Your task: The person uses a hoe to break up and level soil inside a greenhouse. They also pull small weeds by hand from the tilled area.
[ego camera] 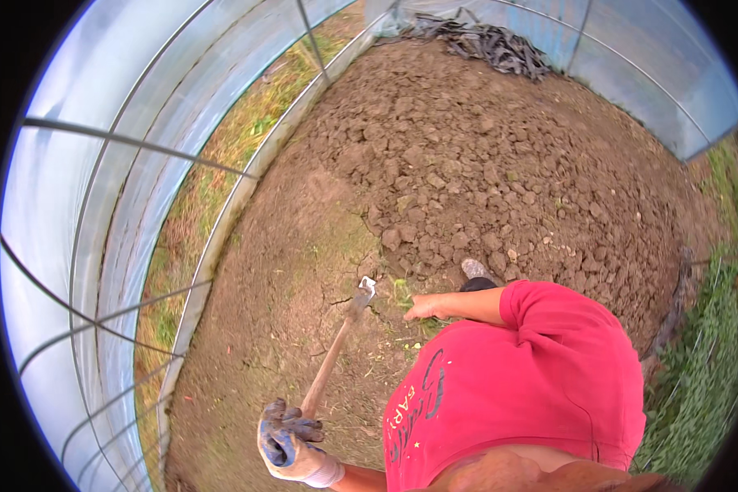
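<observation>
My left hand (292,440), in a soiled white and blue work glove, is closed round the wooden handle of a hoe (329,369) at the lower left. The hoe's soil-caked metal head (367,286), with a bright edge, rests on or just above cracked ground. My bare right hand (424,306) reaches down, fingertips pointing at the ground beside small green weeds (401,292), a little right of the hoe's head. Whether its fingers hold anything cannot be made out. Broken clods of brown soil (467,178) lie beyond it.
A shoe (476,270) shows at the edge of the clods. Clear plastic sheeting on metal hoops (141,144) curves along the left, above a pale base board (221,227). Dark crumpled strips (498,46) lie at the far end. Leafy green plants (695,381) grow at right.
</observation>
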`<state>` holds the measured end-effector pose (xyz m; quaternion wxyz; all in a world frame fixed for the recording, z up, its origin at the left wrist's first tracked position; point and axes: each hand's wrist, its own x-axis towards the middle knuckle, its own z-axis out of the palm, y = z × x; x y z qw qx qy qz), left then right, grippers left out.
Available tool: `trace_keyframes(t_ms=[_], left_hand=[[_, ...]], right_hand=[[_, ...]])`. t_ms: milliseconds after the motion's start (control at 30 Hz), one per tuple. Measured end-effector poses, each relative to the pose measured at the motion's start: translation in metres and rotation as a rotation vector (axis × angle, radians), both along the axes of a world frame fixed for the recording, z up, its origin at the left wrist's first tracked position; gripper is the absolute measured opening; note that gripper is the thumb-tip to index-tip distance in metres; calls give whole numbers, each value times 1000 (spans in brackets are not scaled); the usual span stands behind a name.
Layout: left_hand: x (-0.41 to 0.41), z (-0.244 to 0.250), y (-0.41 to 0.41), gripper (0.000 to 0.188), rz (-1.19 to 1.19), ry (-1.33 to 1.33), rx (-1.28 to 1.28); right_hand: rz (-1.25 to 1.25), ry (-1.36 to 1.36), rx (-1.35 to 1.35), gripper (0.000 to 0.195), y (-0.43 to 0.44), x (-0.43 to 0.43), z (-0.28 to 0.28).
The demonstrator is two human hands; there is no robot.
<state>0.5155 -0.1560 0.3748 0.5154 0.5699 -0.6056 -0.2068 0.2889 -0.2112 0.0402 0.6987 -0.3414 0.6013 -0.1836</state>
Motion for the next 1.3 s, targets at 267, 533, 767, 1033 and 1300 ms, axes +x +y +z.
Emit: trace_keyframes(t_ms=[267,533,767,1033,1300], left_hand=[[22,20,-64,45,148,259,90],[-46,35,-119,45,53,237,117],[-49,30,-122,35,113,206,-129],[-37,19,-108,20,123,308,-229],[-15,-1,-40,20,328,63,-175]], right_hand=[[-247,-116,-14,45,9,-11,11],[-1256,-199,-52,27,130,-311,63],[-1715,1511,-258,31,424,-566,198],[-1242,1303,151,27,292,-429,-77],[-142,551,-710,42,-102,-222,-13]])
